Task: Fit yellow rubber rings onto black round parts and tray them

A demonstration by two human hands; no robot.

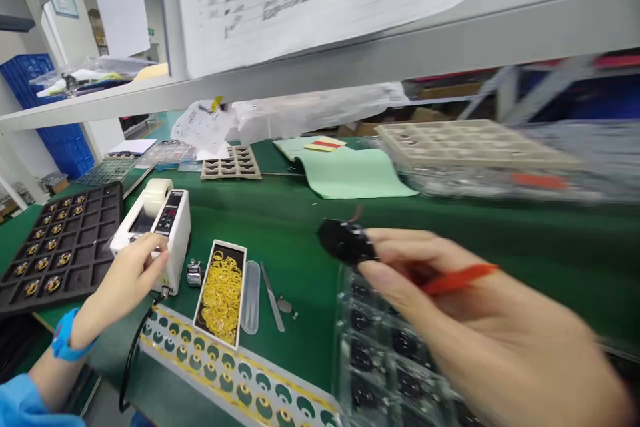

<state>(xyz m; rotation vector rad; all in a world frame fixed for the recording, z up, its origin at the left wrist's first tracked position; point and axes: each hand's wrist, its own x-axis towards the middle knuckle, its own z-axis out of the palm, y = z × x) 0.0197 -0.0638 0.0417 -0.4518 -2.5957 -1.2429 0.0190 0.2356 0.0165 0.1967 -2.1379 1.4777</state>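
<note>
Right hand (470, 313) pinches the black part (345, 242) by its near end, near the clear tray (342, 357); a slack pinch could drop it. Left hand (125, 275): fingers at the tape dispenser (175, 223), grip undeterminable. Red strip (463, 278) may snag.

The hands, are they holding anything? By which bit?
The right hand pinches a black round part by its right end. I can't tell if the left hand, at the white tape dispenser, holds anything.
</note>
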